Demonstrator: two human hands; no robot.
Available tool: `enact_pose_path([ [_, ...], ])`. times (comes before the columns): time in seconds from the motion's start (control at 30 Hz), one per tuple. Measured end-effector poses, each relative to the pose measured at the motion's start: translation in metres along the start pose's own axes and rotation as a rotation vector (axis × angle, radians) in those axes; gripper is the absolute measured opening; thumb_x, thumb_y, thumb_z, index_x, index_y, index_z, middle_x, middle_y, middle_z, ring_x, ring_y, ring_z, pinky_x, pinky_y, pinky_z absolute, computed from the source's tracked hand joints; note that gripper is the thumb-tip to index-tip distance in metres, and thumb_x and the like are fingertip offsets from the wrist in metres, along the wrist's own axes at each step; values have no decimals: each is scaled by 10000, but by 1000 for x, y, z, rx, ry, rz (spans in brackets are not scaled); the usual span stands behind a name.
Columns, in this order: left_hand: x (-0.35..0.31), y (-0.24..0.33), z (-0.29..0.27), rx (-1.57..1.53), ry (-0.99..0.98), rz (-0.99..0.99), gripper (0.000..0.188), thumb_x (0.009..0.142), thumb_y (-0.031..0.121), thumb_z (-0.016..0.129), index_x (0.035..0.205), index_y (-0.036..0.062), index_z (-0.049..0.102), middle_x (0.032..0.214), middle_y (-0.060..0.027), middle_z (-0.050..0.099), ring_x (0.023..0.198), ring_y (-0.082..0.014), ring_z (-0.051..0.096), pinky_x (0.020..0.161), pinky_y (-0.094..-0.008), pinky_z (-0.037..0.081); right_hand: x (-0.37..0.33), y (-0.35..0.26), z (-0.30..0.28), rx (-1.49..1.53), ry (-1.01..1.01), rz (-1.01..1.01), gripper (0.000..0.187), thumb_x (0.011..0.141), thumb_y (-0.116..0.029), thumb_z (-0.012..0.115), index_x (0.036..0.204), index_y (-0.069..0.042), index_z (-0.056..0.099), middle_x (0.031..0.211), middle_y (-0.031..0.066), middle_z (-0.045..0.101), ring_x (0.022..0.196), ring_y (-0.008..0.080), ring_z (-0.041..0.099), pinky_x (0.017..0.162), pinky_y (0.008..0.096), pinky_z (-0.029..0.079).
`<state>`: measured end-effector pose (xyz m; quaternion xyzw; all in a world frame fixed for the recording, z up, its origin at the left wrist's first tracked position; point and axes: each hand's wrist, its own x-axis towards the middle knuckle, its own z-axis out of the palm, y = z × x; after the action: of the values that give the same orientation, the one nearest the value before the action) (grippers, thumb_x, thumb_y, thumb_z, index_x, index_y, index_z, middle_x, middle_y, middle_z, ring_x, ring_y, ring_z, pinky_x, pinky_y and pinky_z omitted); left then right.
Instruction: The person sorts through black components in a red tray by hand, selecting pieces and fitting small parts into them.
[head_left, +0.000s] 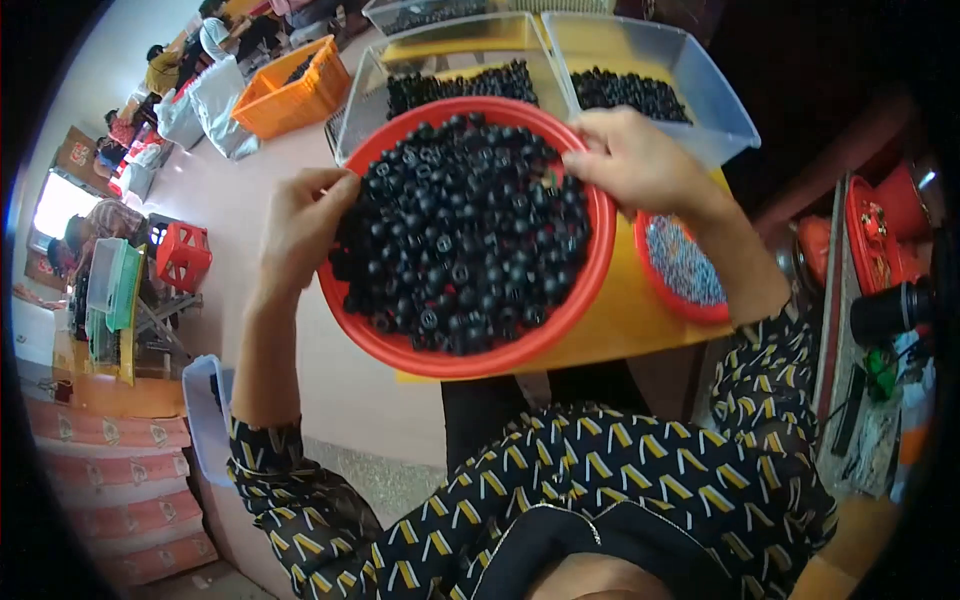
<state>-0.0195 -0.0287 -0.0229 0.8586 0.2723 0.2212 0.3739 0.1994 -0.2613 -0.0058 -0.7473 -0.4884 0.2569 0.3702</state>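
Note:
A round red basin (470,365) is held up over the yellow tabletop, between my two hands. Many small, round black plastic parts (460,230) fill it, some showing a hollow ring-shaped end. My left hand (303,220) is closed on the basin's left rim, with the thumb toward the inside. On the upper right rim, my right hand (640,165) grips with its thumb over the edge. A second red basin (705,313), holding small blue-grey pieces (682,262), stands on the table below my right forearm, which partly hides it.
Clear plastic bins (665,60) with black parts stand behind the basin on the yellow table (630,340). An orange crate (290,88) and a red stool (183,257) are on the floor at left. A cluttered shelf (845,400) runs along the right. Other people sit in the far left background.

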Motion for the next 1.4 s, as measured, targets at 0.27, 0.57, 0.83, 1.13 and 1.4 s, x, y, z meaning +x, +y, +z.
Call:
enact_pose_path([
  [0.27, -54, -53, 85, -133, -234, -249, 305, 815, 207, 644, 937, -73, 646, 874, -96, 633, 695, -154, 596, 624, -259, 465, -96, 88, 104, 291, 197, 307, 176, 872, -97, 527, 969, 45, 563, 611, 68, 585, 414, 106, 523, 364, 243, 418],
  [0.57, -24, -128, 146, -1105, 53, -297, 261, 853, 91, 600, 1021, -102, 552, 903, -172, 628, 792, -227, 636, 718, -307, 534, -103, 131, 143, 72, 453, 351, 260, 860, -81, 558, 1060, 78, 507, 660, 125, 577, 504, 195, 571, 466, 320, 469],
  [0.83, -20, -133, 158, -1523, 48, -221, 226, 882, 71, 522, 1037, -94, 517, 996, -242, 589, 943, -343, 598, 857, -418, 504, -69, 105, 124, -498, 469, -286, 265, 739, 43, 567, 997, 2, 609, 945, 148, 609, 886, 327, 561, 786, 375, 462],
  [1.13, -21, -129, 156, -1491, 70, -255, 237, 885, 59, 509, 1050, -110, 500, 1000, -250, 578, 945, -340, 600, 850, -412, 516, -43, 120, 129, -559, 189, -353, 257, 704, 90, 512, 926, -2, 603, 859, 151, 566, 820, 321, 535, 758, 382, 454],
  [1.4, -21, -128, 156, -1500, 82, -251, 255, 879, 53, 519, 1062, -122, 484, 1012, -255, 566, 948, -344, 597, 852, -413, 516, -52, 107, 128, -285, 213, -299, 233, 748, 78, 547, 963, 10, 610, 837, 146, 505, 802, 294, 543, 716, 362, 453],
])
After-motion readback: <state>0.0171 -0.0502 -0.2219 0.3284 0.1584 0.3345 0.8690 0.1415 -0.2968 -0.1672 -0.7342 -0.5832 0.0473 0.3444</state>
